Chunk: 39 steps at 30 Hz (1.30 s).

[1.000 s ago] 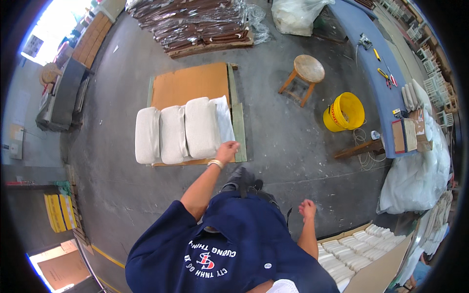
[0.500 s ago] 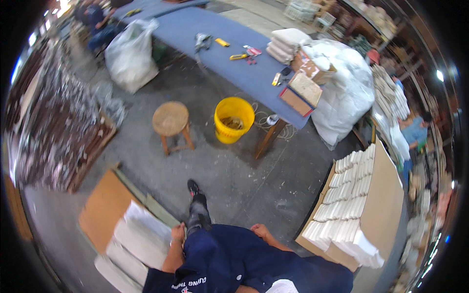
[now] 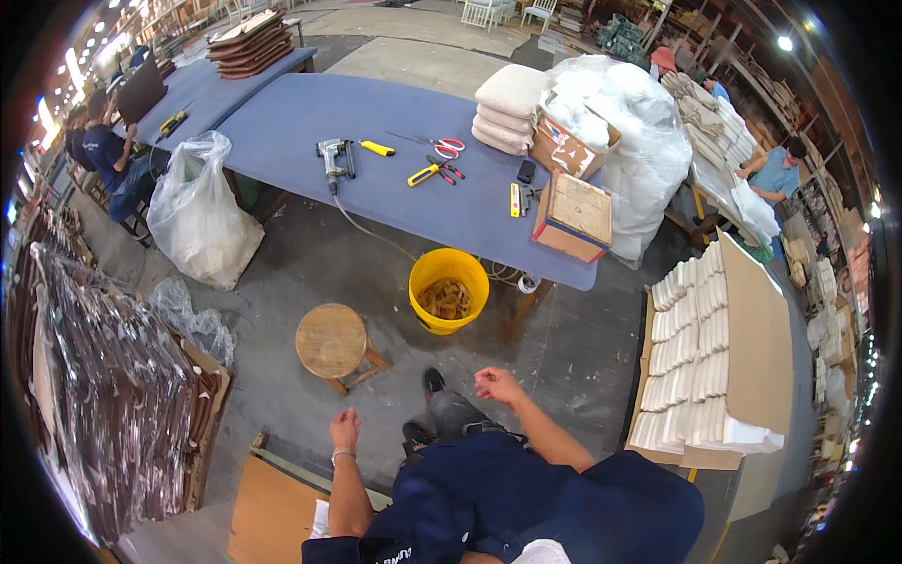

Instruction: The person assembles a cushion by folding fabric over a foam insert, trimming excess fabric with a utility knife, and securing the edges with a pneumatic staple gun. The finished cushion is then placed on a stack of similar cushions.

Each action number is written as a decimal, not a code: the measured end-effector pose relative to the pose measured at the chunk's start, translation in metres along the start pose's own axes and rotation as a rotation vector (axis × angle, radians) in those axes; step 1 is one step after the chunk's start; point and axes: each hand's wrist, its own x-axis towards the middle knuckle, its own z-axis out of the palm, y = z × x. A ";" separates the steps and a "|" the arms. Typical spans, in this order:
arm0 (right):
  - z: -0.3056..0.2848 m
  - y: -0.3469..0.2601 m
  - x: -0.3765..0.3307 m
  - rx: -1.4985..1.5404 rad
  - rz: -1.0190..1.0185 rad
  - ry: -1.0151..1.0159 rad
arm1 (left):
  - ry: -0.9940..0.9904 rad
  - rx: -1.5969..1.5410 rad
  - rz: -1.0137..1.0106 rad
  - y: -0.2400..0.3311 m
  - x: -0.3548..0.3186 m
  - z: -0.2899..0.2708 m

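My left hand (image 3: 345,430) hangs in the air above the floor, its fingers loosely bent with nothing in them. A thin band circles that wrist. My right hand (image 3: 498,384) is held out in front of me, fingers apart and holding nothing. Just ahead of my hands are a round wooden stool (image 3: 331,340) and a yellow bucket (image 3: 449,274) with brown scraps inside. Farther off, a blue-covered table (image 3: 282,122) bears a nail gun (image 3: 335,162), yellow cutters (image 3: 377,148), red-handled scissors (image 3: 447,148) and a cardboard box (image 3: 573,214).
Plastic-wrapped brown panels (image 3: 122,395) are stacked at the left, near a clear plastic bag (image 3: 205,211). White folded pads (image 3: 691,348) fill a carton at the right. An air hose (image 3: 376,226) runs down from the table. Other people (image 3: 772,174) work at far left and far right.
I have moved forward, away from the cushions at lower left, and the table and stool appear larger or shifted. Both hands have risen away from my sides, the right one reaching farther forward.
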 end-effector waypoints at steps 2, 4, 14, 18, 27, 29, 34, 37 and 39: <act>-0.011 -0.028 0.027 0.097 0.008 0.006 | -0.011 -0.037 -0.007 0.040 0.015 0.015; -0.032 -0.066 0.067 0.157 -0.084 0.043 | -0.017 -0.064 -0.019 0.067 0.032 0.021; -0.166 -0.401 0.303 0.632 -0.515 0.474 | -0.022 0.145 -0.060 0.113 0.163 0.017; -0.210 -0.465 0.363 0.731 -0.452 0.609 | -0.094 0.286 -0.105 0.194 0.209 0.042; -0.268 -0.538 0.443 1.111 -0.359 0.808 | -0.143 0.403 0.006 0.340 0.312 0.042; -0.283 -0.541 0.454 1.180 -0.364 0.828 | -0.157 0.441 0.049 0.363 0.341 0.031; -0.287 -0.558 0.474 1.149 -0.384 0.922 | -0.091 0.819 0.430 0.423 0.444 -0.035; -0.293 -0.564 0.472 0.972 -0.412 0.896 | 0.087 0.276 0.269 0.458 0.519 -0.029; -0.285 -0.555 0.474 0.828 -0.457 0.846 | 0.100 0.394 0.396 0.496 0.565 -0.020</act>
